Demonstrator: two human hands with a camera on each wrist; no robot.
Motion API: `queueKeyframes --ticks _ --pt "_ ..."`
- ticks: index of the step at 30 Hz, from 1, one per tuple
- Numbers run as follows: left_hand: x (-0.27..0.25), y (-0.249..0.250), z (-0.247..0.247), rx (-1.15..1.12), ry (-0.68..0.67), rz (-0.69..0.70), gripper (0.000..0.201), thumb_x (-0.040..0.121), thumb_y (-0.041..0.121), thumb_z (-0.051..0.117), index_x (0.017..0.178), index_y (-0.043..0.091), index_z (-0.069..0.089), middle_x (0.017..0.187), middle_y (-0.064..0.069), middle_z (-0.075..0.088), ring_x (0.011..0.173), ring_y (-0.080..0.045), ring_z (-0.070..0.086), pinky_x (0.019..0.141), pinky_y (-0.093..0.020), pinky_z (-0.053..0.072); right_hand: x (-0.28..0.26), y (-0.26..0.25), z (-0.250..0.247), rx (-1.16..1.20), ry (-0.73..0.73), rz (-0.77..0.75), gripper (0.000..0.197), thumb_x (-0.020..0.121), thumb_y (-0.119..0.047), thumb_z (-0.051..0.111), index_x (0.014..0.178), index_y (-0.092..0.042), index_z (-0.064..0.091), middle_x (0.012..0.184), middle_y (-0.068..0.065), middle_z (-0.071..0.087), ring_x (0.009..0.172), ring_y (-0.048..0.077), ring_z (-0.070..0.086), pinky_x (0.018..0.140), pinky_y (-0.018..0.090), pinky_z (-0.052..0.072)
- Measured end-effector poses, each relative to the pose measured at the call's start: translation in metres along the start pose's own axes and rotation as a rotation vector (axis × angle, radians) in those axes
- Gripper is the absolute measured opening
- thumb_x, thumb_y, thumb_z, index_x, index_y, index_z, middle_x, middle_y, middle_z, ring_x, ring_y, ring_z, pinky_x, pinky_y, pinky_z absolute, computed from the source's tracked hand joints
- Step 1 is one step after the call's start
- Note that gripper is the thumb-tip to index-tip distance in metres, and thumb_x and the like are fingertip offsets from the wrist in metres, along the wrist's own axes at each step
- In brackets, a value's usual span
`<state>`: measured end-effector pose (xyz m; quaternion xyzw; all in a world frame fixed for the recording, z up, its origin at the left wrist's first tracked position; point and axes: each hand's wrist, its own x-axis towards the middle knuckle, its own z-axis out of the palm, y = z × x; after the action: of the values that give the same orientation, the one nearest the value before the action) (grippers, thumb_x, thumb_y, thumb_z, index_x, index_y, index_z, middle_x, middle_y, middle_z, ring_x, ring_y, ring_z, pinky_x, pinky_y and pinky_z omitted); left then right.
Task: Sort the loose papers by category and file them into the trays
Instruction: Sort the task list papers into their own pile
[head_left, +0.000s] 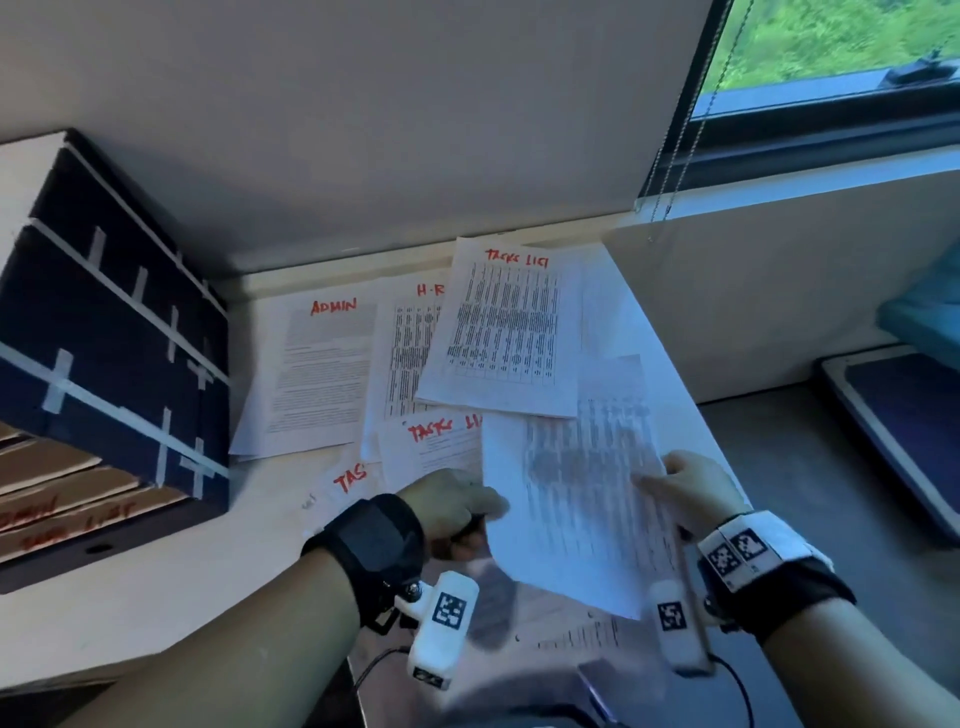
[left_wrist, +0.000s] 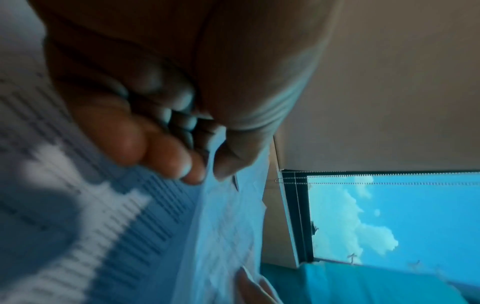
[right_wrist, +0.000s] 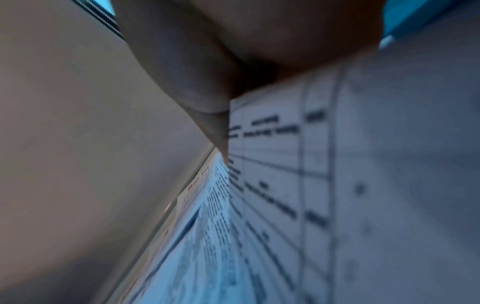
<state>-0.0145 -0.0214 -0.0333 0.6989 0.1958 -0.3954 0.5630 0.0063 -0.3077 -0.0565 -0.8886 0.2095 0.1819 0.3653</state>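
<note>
Both hands hold one printed sheet (head_left: 571, 499) lifted off the desk (head_left: 156, 597), near its front edge. Left hand (head_left: 452, 506) pinches the sheet's left edge, thumb on one face and fingers (left_wrist: 166, 162) curled behind; the left wrist view confirms it. Right hand (head_left: 691, 488) grips the right edge, thumb (right_wrist: 215, 123) flat across the printed table, the other fingers hidden behind the paper.

Sheet shows a dense table. Its heading isn't readable from here, so I can't tell its category yet.

Loose papers lie fanned toward the desk's back edge: an ADMIN sheet (head_left: 322, 374) at left, an H-R sheet (head_left: 405, 353) partly covered, a TASKS LIST sheet (head_left: 504, 332) on top and two more partly covered sheets with red headings nearer the front. More paper (head_left: 571, 629) lies under the held sheet at the front edge.

Stacked trays (head_left: 67, 499) sit at the desk's left edge, with red lettering on their front lips, blurred; ADMIN and something like TASKS LIST are legible.

Step, as I read it: pickup and identification, filing not started for this sheet.

Next: read the heading, match it to a tray label, then slide the sheet in flat. Probably needs one hand to let go so the sheet can swing left without buckling.
</note>
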Motion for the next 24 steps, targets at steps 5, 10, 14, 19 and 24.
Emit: queueKeyframes --ticks 5,10,14,19,24 --pt "-0.002 -0.004 -0.005 0.096 0.123 0.003 0.008 0.087 0.015 0.059 0.08 0.011 0.056 0.067 -0.007 0.059 0.051 -0.021 0.052 0.052 -0.027 0.044 -0.024 0.036 -0.042 0.167 0.143 -0.072 0.021 0.083 -0.014 0.075 0.067 -0.009 0.062 0.067 0.013 0.066 0.057 0.018 0.055 0.054 0.033 0.047" --pt "-0.002 -0.007 -0.027 0.684 0.663 0.153 0.053 0.078 0.043 0.076 0.122 0.021 0.057 0.127 -0.007 0.052 0.113 -0.026 0.054 0.089 -0.033 0.049 -0.074 0.036 -0.074 0.532 0.09 -0.299 0.009 0.082 -0.006 0.069 0.091 -0.007 0.072 0.086 0.008 0.076 0.078 0.018 0.071 0.072 0.03 0.059" --pt "0.012 0.001 -0.056 0.861 0.659 0.066 0.09 0.065 0.065 0.072 0.14 0.028 0.037 0.145 -0.008 0.037 0.131 -0.033 0.04 0.105 -0.042 0.043 -0.088 0.035 -0.092 0.695 -0.005 -0.381 0.024 0.075 -0.002 0.062 0.097 0.005 0.067 0.094 0.013 0.075 0.087 0.022 0.073 0.074 0.025 0.06" --pt "0.024 0.018 -0.074 0.693 0.649 -0.017 0.075 0.068 0.052 0.079 0.129 0.026 0.045 0.125 -0.011 0.049 0.112 -0.032 0.053 0.091 -0.035 0.049 -0.068 0.039 -0.077 0.813 -0.089 -0.334 0.021 0.076 -0.001 0.062 0.093 -0.003 0.074 0.102 0.017 0.074 0.094 0.024 0.072 0.077 0.029 0.06" --pt "0.027 0.018 -0.084 0.574 0.623 0.063 0.04 0.086 0.027 0.072 0.122 0.018 0.058 0.118 -0.004 0.063 0.088 -0.018 0.055 0.072 -0.025 0.044 -0.042 0.029 -0.046 0.86 -0.158 -0.256 0.026 0.077 -0.004 0.064 0.101 0.005 0.068 0.101 0.024 0.072 0.084 0.026 0.073 0.067 0.031 0.06"
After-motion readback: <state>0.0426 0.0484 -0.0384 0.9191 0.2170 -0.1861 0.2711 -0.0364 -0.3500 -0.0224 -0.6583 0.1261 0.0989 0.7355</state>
